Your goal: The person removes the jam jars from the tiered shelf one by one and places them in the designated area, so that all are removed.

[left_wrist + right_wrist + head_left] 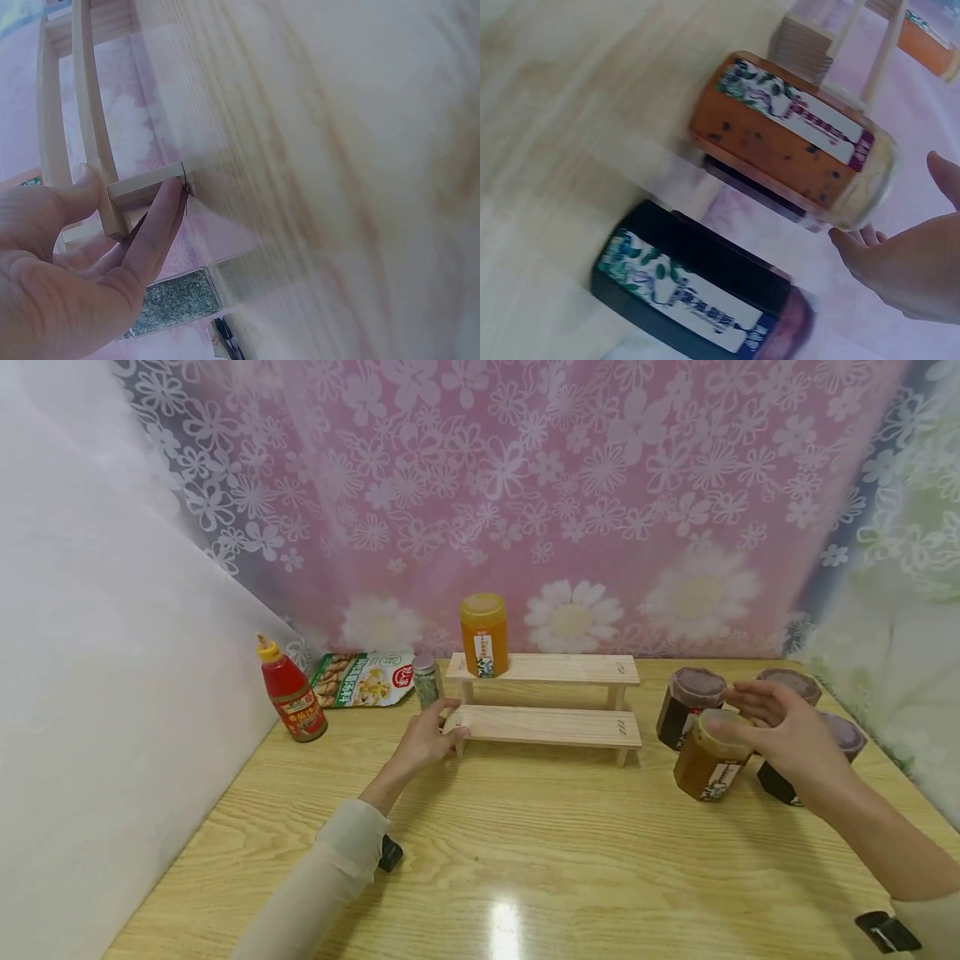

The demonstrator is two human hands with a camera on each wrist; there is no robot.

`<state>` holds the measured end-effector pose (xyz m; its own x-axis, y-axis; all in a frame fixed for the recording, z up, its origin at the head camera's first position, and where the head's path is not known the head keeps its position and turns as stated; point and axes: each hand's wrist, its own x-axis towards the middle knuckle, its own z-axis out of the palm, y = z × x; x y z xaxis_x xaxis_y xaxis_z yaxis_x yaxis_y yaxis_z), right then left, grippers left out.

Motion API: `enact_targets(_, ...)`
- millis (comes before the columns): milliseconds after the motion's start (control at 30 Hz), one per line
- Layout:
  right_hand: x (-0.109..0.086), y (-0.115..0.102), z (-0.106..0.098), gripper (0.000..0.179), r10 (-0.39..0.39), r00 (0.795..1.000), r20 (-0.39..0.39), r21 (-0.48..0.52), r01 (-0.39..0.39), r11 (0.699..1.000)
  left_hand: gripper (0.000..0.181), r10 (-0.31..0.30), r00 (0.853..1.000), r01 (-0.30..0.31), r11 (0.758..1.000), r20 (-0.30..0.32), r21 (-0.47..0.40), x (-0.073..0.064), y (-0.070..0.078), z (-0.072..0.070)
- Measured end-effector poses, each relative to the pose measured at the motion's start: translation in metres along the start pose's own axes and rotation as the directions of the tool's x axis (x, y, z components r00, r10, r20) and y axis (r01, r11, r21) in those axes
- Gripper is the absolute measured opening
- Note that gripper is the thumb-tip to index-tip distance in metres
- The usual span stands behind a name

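My left hand point(426, 739) grips the left end of the lower board of a two-step wooden rack point(547, 725). In the left wrist view its thumb lies against the board and its fingers reach round by the leg. My right hand point(806, 747) is at the lid of an amber jar point(705, 764) with dark specks, fingers extended and thumb apart from them. In the right wrist view the jar point(780, 142) stands upright on the table, its label facing the camera, and the fingertips show beside the lid. A yellow-orange jar point(483, 639) stands on the rack's upper board.
Three dark jars with purple lids, one point(678, 714) behind the amber jar, stand around my right hand. Left of the rack are a spice jar point(427, 683), a green food packet point(367, 681) and a red sauce bottle point(296, 697). A pink flowered curtain point(525, 510) hangs behind the table.
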<state>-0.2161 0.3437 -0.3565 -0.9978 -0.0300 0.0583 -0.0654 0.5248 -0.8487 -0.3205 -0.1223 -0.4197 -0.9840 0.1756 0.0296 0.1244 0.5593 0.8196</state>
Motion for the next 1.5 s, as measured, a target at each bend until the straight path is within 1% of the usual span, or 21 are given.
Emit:
enact_targets(167, 0.004, -0.011, 0.001, 0.078, -0.051, 0.999, -0.011, 0.032, 0.051, 0.998, 0.054, 0.003, 1.0, -0.003, 1.0, 0.002, -0.002, 0.0, 0.001, -0.001)
enact_targets(300, 0.009, -0.023, 0.008, 0.074, -0.079, 0.997, -0.014, 0.073, 0.079, 0.994, 0.054, 0.011, 1.0, -0.011, 1.0, -0.002, -0.015, 0.001, 0.001, -0.001)
enact_targets(400, 0.014, -0.031, 0.015, 0.07, -0.099, 0.995, -0.001, 0.086, 0.099, 0.991, 0.054, 0.012, 1.0, -0.012, 1.0, 0.002, -0.018, 0.0, 0.0, -0.001)
enact_targets(500, 0.019, -0.04, 0.023, 0.073, -0.1, 0.995, 0.029, 0.08, 0.098, 0.992, 0.054, 0.01, 1.0, -0.01, 1.0, 0.008, -0.019, 0.0, 0.0, -0.001)
enact_targets(600, 0.026, -0.05, 0.032, 0.079, -0.092, 0.993, 0.074, 0.095, 0.085, 0.992, 0.053, 0.006, 1.0, -0.006, 1.0, 0.002, -0.016, 0.001, -0.001, -0.001)
enact_targets(733, 0.036, -0.061, 0.047, 0.083, -0.101, 0.985, 0.137, 0.158, 0.079, 0.984, 0.054, 0.0, 1.0, 0.0, 1.0, 0.0, -0.011, 0.001, -0.001, -0.001)
enact_targets(833, 0.044, -0.067, 0.057, 0.084, -0.111, 0.98, 0.165, 0.186, 0.08, 0.979, 0.054, -0.001, 1.0, 0.001, 1.0, 0.007, -0.011, 0.001, -0.001, 0.0)
enact_targets(933, 0.054, -0.072, 0.067, 0.086, -0.114, 0.978, 0.176, 0.198, 0.079, 0.977, 0.055, -0.003, 1.0, 0.003, 1.0, 0.008, -0.013, 0.0, -0.001, 0.0)
enact_targets(1200, 0.078, -0.082, 0.089, 0.085, -0.124, 0.978, 0.166, 0.223, 0.085, 0.971, 0.055, 0.005, 1.0, -0.005, 1.0, 0.005, -0.012, 0.0, 0.003, -0.001)
enact_targets(1367, 0.091, -0.091, 0.105, 0.085, -0.13, 0.975, 0.181, 0.251, 0.082, 0.965, 0.055, -0.005, 1.0, 0.005, 1.0, -0.003, -0.006, 0.0, 0.001, 0.0)
enact_targets(1500, 0.102, -0.095, 0.116, 0.083, -0.144, 0.974, 0.174, 0.264, 0.094, 0.96, 0.055, -0.004, 1.0, 0.004, 1.0, -0.004, -0.001, 0.001, 0.0, 0.0)
